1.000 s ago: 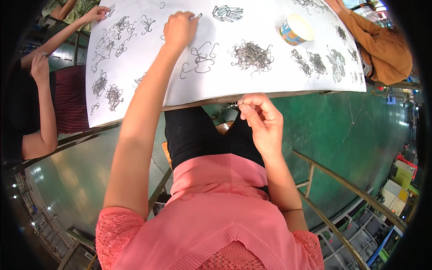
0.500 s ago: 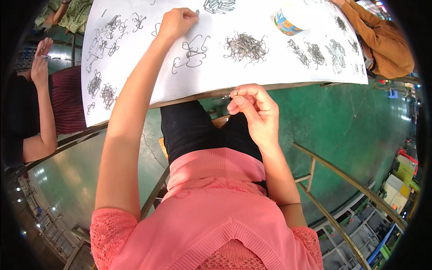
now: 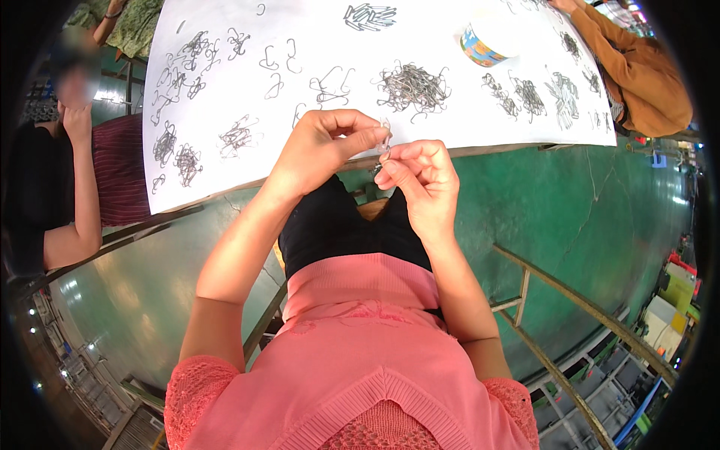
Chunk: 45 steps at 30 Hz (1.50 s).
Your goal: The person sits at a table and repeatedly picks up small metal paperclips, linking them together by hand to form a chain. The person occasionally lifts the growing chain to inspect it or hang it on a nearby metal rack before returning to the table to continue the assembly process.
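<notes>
My left hand and my right hand meet at the table's near edge, fingertips almost touching. A small metal wire piece is pinched in my left thumb and fingers; its exact shape is too small to tell. The right fingers are closed in a pinch too, on another small wire piece mostly hidden by them. Just beyond lies a dense pile of curved metal wire hooks. Several loose S-shaped hooks are spread to its left. Farther off sits a pile of narrow elongated metal links.
The white-covered table carries further hook heaps at left and wire piles at right. A colourful round tub stands far right. One person is at the left, another in an orange-brown sleeve at the right. Metal rails run lower right.
My left hand has come back from near the far link pile to my right hand, carrying a small wire piece. The right hand has barely moved.
</notes>
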Motion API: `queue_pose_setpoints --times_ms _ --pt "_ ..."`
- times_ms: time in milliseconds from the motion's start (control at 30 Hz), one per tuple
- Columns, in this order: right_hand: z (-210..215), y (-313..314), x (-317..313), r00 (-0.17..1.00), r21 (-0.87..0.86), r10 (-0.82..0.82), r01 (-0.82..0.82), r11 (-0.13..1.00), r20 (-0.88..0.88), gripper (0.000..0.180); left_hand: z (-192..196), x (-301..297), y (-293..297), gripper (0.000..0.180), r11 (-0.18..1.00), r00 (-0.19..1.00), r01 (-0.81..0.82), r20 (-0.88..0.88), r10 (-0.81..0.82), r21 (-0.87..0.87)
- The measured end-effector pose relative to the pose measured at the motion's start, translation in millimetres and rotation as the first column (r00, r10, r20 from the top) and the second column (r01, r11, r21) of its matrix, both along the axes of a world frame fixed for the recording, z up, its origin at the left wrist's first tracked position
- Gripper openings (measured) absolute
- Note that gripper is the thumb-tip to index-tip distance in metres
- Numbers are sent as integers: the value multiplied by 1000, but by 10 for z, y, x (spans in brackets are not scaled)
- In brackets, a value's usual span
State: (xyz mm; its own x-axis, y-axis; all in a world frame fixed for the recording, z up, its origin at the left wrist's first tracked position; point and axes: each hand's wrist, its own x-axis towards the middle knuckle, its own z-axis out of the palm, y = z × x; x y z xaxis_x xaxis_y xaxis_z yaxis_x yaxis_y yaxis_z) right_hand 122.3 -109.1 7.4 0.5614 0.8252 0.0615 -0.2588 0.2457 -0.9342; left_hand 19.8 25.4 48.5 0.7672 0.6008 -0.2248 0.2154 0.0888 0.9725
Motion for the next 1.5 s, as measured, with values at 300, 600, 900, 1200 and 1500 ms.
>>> queue_pose_setpoints --times_ms 300,600,900,1200,1500 --pt "0 -1 -57 997 14 -5 4 1000 71 12 -59 -81 -22 11 999 999 -44 16 44 -9" --pt "-44 52 -50 999 -32 38 -37 999 34 13 -58 -149 68 11 999 999 38 36 -40 34" --pt "-56 156 22 958 -50 -58 75 996 282 15 -297 -331 -246 13 841 946 -244 310 97 484" --pt "-157 1619 691 364 -457 426 -2 889 828 8 -337 -409 -379 11 861 944 -239 317 97 449" --pt "-184 2001 698 -292 -565 538 -9 825 791 5 -404 -457 -370 10 870 934 -268 332 131 414"
